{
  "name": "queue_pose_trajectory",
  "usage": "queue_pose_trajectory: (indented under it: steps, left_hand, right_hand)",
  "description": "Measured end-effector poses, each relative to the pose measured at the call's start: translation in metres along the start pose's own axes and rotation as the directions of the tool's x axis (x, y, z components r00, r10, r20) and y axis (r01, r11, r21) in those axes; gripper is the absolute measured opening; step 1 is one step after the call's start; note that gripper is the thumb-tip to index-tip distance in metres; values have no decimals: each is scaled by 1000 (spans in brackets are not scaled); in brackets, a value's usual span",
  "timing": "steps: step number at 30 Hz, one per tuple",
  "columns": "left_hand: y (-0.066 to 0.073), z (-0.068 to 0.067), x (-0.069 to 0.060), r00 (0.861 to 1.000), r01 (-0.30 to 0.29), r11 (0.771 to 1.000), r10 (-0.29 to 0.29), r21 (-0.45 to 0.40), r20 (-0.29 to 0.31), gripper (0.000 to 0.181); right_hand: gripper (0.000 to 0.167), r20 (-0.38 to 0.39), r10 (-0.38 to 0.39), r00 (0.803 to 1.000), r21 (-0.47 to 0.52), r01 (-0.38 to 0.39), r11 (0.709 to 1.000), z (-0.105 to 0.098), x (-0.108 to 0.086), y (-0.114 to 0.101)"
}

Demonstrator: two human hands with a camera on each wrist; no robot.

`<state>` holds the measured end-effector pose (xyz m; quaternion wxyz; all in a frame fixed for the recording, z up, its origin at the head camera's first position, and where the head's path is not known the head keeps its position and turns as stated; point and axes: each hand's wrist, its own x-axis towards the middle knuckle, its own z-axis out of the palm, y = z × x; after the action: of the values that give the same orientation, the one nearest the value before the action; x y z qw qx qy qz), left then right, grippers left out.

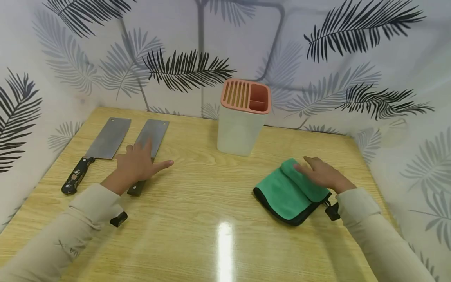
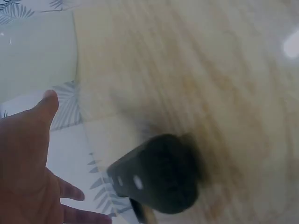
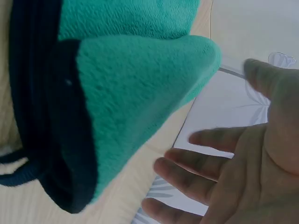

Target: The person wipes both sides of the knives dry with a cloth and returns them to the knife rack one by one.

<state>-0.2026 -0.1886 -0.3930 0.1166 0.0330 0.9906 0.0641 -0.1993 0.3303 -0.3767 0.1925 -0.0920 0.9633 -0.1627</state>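
In the head view my left hand (image 1: 138, 163) hovers over a cleaver (image 1: 157, 131) with a dark handle, partly hiding it. Its fingers are spread, thumb out to the right, gripping nothing. In the left wrist view that hand (image 2: 23, 161) is beside a blurred dark knife handle (image 2: 161, 175). A second cleaver (image 1: 110, 138) with a patterned black handle lies further left. My right hand (image 1: 322, 173) is at the far right edge of a folded green cloth (image 1: 283, 194) with black trim. The right wrist view has its extended fingers (image 3: 187, 179) apart from the cloth (image 3: 126, 84).
A whitish knife holder (image 1: 237, 135) with a slotted orange top (image 1: 258, 96) stands at the back middle of the wooden table (image 1: 186, 219). Behind the table hangs a feather-patterned curtain (image 1: 239, 39). Small black pieces show at both cuffs.
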Motion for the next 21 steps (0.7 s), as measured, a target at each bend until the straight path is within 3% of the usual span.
queue_pose_trajectory:
  steps: [7, 14, 21]
  left_hand:
    - [-6, 16, -6, 999, 38, 996, -41, 75, 34, 98]
    - [-8, 16, -9, 988, 132, 991, -134, 23, 76, 62]
    - [-11, 16, -6, 984, 139, 990, -137, -8, 116, 51]
  right_hand:
    - [62, 25, -42, 999, -28, 43, 999, 11, 0, 1]
    - [74, 44, 1, 999, -13, 0, 1000, 17, 5, 3]
    - [77, -38, 25, 999, -47, -27, 999, 19, 6, 3]
